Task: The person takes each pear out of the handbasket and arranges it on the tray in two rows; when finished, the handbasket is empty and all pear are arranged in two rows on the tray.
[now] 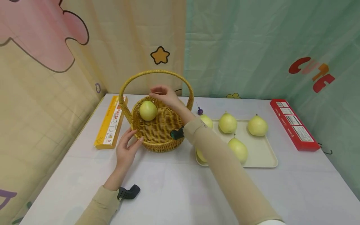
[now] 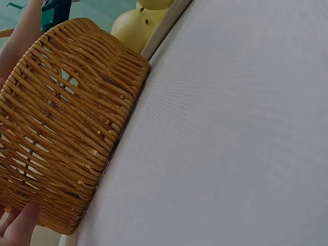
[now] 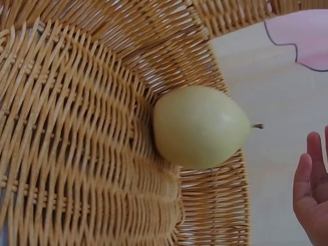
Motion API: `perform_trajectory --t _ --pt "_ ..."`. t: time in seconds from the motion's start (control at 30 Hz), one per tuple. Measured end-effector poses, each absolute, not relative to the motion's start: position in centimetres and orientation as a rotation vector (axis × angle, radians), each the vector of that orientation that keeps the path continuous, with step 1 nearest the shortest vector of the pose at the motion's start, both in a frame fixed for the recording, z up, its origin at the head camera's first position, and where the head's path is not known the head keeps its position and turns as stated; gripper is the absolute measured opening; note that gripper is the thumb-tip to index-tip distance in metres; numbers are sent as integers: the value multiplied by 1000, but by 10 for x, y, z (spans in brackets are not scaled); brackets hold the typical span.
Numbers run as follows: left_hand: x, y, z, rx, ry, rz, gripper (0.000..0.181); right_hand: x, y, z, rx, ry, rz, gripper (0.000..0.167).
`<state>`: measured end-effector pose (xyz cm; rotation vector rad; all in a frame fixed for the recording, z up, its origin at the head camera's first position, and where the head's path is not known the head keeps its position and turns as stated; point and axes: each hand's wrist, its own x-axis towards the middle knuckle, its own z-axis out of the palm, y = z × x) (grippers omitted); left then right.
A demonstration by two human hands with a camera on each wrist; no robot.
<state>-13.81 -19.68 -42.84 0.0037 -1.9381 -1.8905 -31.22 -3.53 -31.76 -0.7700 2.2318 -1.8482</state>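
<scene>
A woven wicker basket (image 1: 160, 147) with a tall arched handle stands on the table. Inside, against its left far wall, sits a yellow-green pear (image 1: 148, 110), its stem showing in the right wrist view. My left hand (image 1: 125, 151) holds the basket's front left side, thumb and fingertips at the rim; the left wrist view has the thumb (image 2: 24, 225) against the weave. Over the far part of the basket, under the handle, is my right hand (image 1: 167, 96), fingers loosely extended with nothing held. It is apart from the pear, as the right wrist view also shows.
To the right, a cream tray (image 1: 260, 153) bears several pears, some partly hidden by the right sleeve. A yellow pasta box (image 1: 111, 122) lies left of the basket, a red box (image 1: 293, 125) at the far right. A small purple object (image 1: 200, 111) sits behind the tray.
</scene>
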Motion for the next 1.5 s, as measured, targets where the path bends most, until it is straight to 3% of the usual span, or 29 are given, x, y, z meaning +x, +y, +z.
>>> perform_trajectory --t 0.43,0.97,1.5 --pt "-137 -197 -428 15 -1938 -1897 41 -313 -57 -341 -608 2219 -1878 37" --pt "-138 -196 -428 -3 -1941 -1894 41 -315 -62 -354 -659 2361 -1669 52" --pt "-137 -196 -426 5 -1963 -1869 41 -317 -69 -359 -754 2394 -1560 54"
